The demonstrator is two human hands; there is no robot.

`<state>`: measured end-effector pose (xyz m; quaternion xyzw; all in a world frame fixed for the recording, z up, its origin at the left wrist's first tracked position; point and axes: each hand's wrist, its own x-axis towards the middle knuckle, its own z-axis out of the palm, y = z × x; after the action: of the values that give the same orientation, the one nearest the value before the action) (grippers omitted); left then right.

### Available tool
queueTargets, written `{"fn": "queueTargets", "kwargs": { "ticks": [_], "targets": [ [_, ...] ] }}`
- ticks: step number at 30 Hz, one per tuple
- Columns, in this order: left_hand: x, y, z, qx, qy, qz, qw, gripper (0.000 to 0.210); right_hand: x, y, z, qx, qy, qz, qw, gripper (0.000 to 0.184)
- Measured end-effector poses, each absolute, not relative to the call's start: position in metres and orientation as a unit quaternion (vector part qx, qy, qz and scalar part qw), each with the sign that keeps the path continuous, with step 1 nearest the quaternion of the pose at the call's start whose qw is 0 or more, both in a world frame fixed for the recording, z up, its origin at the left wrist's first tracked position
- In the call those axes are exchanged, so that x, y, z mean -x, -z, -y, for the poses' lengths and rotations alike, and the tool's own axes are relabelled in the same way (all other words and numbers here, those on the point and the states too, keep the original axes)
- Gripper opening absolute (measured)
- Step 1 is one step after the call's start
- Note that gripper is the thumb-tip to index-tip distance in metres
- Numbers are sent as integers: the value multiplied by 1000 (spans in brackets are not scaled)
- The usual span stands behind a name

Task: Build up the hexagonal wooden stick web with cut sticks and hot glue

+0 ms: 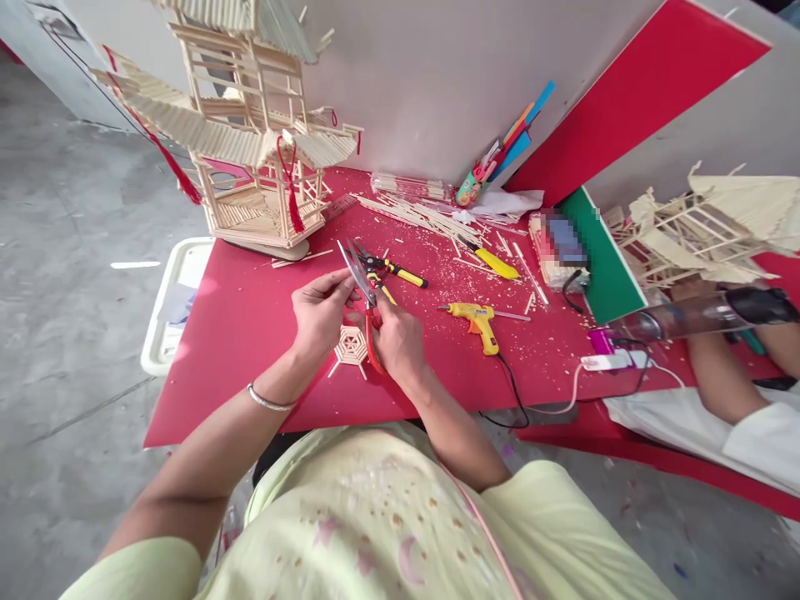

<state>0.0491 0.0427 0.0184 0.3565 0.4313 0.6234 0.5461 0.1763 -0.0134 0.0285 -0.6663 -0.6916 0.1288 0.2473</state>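
My right hand (400,340) is wrapped round the red handles of a pair of scissors (373,342), whose open metal blades point up and to the left. Close beside the blades, the fingers of my left hand (320,310) are pinched together; what they hold, if anything, is too small to make out. Below both hands a small web-shaped piece of thin wooden sticks (350,345) lies flat on the red table (250,350). Yellow-and-black pliers (400,271) rest just beyond the scissors, partly hidden by them.
A stick-built pagoda (250,150) with red tassels stands at the back left. Loose sticks (418,215), a yellow utility knife (497,262) and a yellow glue gun (476,321) with its cord lie to the right. Past a green panel (603,254), another person's arms (718,358) show beside a second stick model (706,225).
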Motion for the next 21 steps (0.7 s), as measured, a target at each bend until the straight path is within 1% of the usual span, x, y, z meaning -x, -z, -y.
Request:
{"fn": "queueTargets", "kwargs": {
  "ticks": [4,7,12,17,21],
  "targets": [
    [-57,-18,-40,-331,-611,-424,581,28,-178,-27,14,670,-158,669,279,62],
    [-59,-16,-40,-340,-613,-411,583,30,-186,-28,13,680,-174,644,304,62],
    [-53,-12,-45,-336,-604,-427,583,37,-198,-29,13,700,-136,645,275,72],
    [-48,-13,-48,-344,-587,-432,593,37,-196,-29,19,687,-131,666,260,69],
    [-37,-12,-57,-408,-515,-445,608,35,-211,-37,-1,707,-112,651,252,68]
  ]
}}
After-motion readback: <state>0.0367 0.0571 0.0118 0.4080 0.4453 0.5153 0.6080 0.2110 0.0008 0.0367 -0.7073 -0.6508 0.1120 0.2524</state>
